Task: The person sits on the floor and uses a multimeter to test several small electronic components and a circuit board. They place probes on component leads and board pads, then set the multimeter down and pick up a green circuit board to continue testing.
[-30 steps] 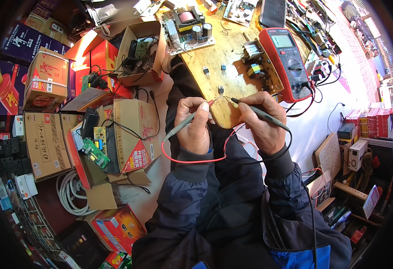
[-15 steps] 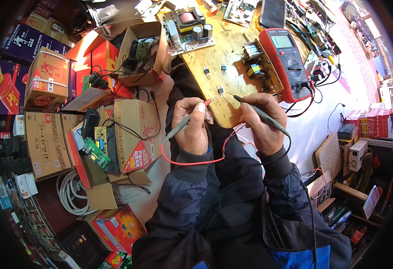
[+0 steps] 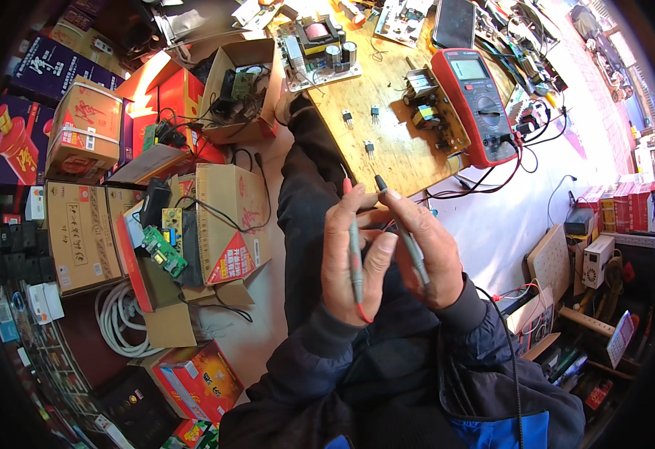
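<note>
My left hand (image 3: pixel 342 247) is closed around the grey grip of a red-tipped multimeter probe (image 3: pixel 354 258), with the metal tip pointing up and away. Close beside it, my right hand (image 3: pixel 436 251) grips the black-tipped probe (image 3: pixel 408 238), tilted toward the left hand. Both hands are just in front of the near edge of a wooden board (image 3: pixel 409 176), and the tips touch none of the parts. Three small transistors lie on the board: the nearest (image 3: pixel 370 148), one at the left (image 3: pixel 347 118) and one farther back (image 3: pixel 374 112). A red multimeter (image 3: pixel 487 112) lies at the board's right.
Circuit boards with a yellow transformer (image 3: pixel 424 117) and a copper coil (image 3: pixel 317 33) sit on the wooden board. A phone (image 3: pixel 454 24) lies at the back. Cartons crowd the left, including an open box (image 3: pixel 241 97) of parts and one holding a green circuit board (image 3: pixel 164 254).
Both hands have drawn back toward me and closer together, away from the nearest transistor. The probes now stand nearly upright side by side, tips pointing away from me.
</note>
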Demonstrator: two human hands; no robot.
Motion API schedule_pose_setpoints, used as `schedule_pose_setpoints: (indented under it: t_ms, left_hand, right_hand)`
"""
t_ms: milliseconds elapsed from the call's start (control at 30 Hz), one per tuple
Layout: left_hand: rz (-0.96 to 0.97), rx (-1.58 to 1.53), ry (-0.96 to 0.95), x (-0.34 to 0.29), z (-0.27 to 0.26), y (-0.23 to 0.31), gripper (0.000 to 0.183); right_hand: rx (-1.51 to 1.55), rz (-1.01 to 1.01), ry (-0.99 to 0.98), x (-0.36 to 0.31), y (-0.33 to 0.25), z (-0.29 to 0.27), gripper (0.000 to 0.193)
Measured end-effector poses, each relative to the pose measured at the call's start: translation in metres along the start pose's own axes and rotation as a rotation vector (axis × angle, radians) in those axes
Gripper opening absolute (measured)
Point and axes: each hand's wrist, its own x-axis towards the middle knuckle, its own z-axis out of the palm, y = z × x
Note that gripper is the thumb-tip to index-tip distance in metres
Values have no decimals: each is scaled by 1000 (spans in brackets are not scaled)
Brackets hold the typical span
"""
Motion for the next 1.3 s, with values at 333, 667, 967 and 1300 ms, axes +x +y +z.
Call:
schedule_pose_setpoints:
  t_ms: [333, 667, 967, 1300]
  left_hand:
    - [-110, -184, -9, -10, 2, 17, 65]
    - [28, 344, -174, -5, -5, 24, 77]
    - [-380, -165, -176, -18, -3, 24, 86]
    - [-99, -334, 225, -11, -18, 20, 58]
  right_hand:
    - [-45, -59, -110, -12, -17, -9, 64]
    - [18, -96, -249, -5, -55, -46, 68]
    - [-108, -241, -421, 4, -67, -46, 56]
    - [-201, -357, -198, -21, -80, -62, 36]
